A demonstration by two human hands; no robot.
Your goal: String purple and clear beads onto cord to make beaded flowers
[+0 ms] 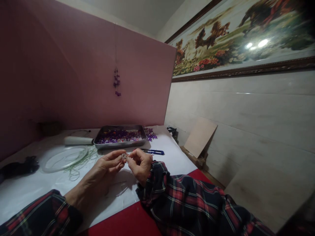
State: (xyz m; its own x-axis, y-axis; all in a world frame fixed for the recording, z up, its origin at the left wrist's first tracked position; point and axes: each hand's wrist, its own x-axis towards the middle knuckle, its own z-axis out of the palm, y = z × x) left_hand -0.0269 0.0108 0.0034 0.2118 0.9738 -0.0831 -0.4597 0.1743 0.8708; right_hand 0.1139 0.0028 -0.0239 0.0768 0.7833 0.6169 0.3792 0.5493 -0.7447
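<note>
Small clear beads (pixel 124 156) in a little cluster sit between the fingertips of both hands, above the white tabletop. My left hand (pixel 109 162) is closed in a pinch on the cluster from the left. From the right, my right hand (pixel 141 164) pinches at its other side, thumb and forefinger together. Any thread between the fingers is too fine to make out. Just beyond the hands stands a metal tray (pixel 120 144) of purple, clear and reddish beads. Behind my right hand lies a blue-handled tool (pixel 156 152), its front end partly hidden by the hand.
Loose purple beads (pixel 150 133) lie right of the tray. On the left are a translucent ring (pixel 48 167), tangled pale green cord (pixel 76 165) and a dark object (pixel 27 165). A purple bead strand (pixel 116 82) hangs against the pink panel (pixel 86 65). Red cloth (pixel 128 223) covers the near edge.
</note>
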